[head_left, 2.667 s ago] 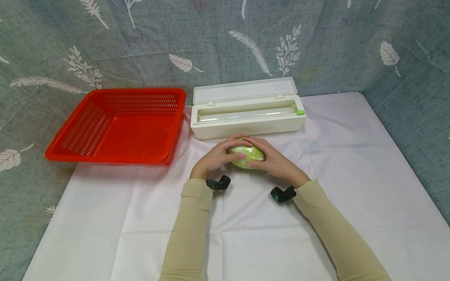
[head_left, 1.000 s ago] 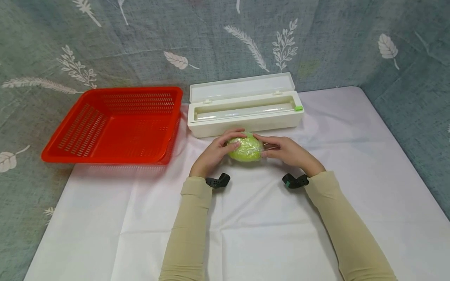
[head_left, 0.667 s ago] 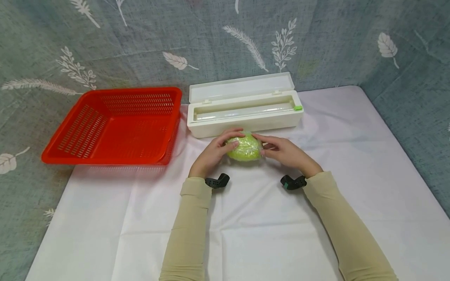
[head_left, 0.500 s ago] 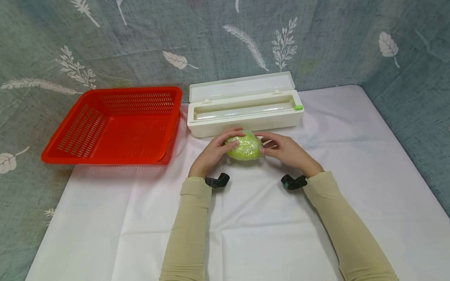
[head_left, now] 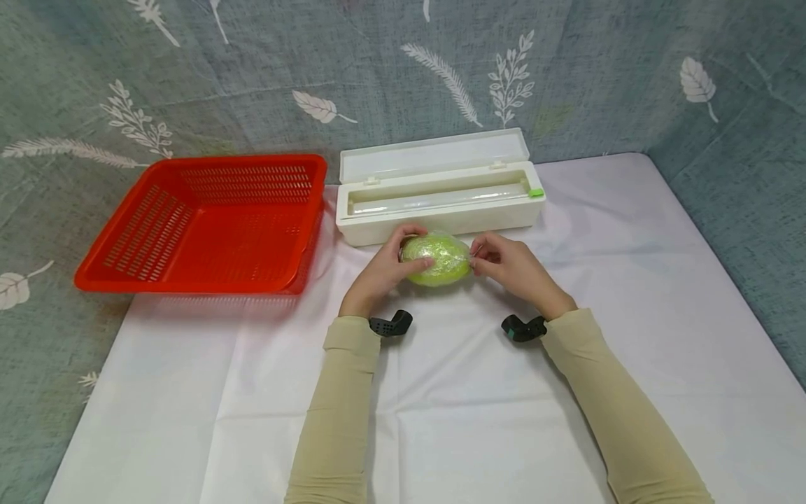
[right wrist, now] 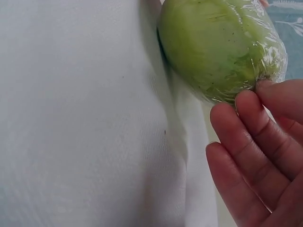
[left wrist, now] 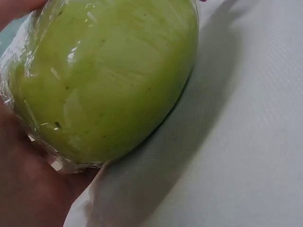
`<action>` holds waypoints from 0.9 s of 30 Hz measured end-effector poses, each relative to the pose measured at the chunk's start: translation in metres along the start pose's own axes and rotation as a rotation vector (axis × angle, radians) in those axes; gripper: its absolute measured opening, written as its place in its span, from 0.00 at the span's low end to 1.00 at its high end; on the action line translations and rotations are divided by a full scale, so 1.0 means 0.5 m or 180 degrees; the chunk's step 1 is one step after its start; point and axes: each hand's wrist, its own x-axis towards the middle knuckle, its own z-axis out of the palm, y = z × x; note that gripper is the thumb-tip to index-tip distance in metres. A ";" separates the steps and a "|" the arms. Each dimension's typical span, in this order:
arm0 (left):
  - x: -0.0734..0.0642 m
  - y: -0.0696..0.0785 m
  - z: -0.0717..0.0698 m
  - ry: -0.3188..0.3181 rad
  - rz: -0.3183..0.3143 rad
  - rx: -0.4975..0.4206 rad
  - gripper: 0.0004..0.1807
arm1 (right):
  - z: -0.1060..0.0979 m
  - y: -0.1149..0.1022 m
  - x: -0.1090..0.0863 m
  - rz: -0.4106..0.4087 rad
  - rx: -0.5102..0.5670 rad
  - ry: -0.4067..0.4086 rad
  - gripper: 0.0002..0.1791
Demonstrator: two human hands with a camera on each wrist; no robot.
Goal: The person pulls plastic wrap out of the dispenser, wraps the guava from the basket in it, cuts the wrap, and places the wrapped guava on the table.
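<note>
A smooth green fruit (head_left: 441,260) with small dark specks, wrapped in cling film, lies on the white cloth at the centre of the head view. My left hand (head_left: 380,276) grips its left end, thumb on the near side and fingers round the far side. At the right end, my right hand (head_left: 516,269) pinches the film between thumb and fingertips. The right wrist view shows bunched, shiny film (right wrist: 274,52) there, the thumb and a finger meeting at the fruit's tip and the other fingers (right wrist: 236,184) extended below. Wrinkled film (left wrist: 12,75) also shows beside my left fingers.
Just behind the fruit stands a white cling film dispenser (head_left: 441,227), its lid (head_left: 434,155) raised, with a film roll (head_left: 441,200) inside and a green slider (head_left: 536,192) at its right end. A red perforated basket (head_left: 189,287) is at the left. A leaf-patterned curtain hangs behind the table.
Both hands were cupped round the fruit earlier; the right has since drawn back to its right end, and its fingers have now curled in to pinch there. Left fingers have slid off the top leftward.
</note>
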 end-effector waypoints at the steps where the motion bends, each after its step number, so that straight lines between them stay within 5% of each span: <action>1: 0.000 0.002 0.000 -0.0008 -0.0002 0.0047 0.32 | 0.000 0.001 0.001 -0.0004 -0.0027 0.0013 0.07; 5: 0.002 0.007 0.000 -0.0080 0.0010 0.0409 0.39 | 0.001 0.002 0.004 -0.0039 -0.0073 0.0024 0.06; 10: 0.015 -0.013 -0.002 -0.0138 0.0023 0.0773 0.34 | 0.003 0.003 0.006 -0.0047 -0.0040 0.0029 0.06; 15: 0.026 -0.038 -0.002 -0.0127 0.0349 0.1054 0.28 | 0.005 0.004 0.005 0.0036 -0.0102 0.0144 0.06; 20: 0.028 -0.039 -0.001 -0.0159 0.0663 0.1046 0.23 | 0.007 0.001 0.003 0.0112 -0.0151 0.0217 0.05; 27: 0.023 -0.039 0.000 -0.0071 0.0617 0.0825 0.21 | 0.004 -0.005 0.002 -0.0027 -0.0081 0.0029 0.04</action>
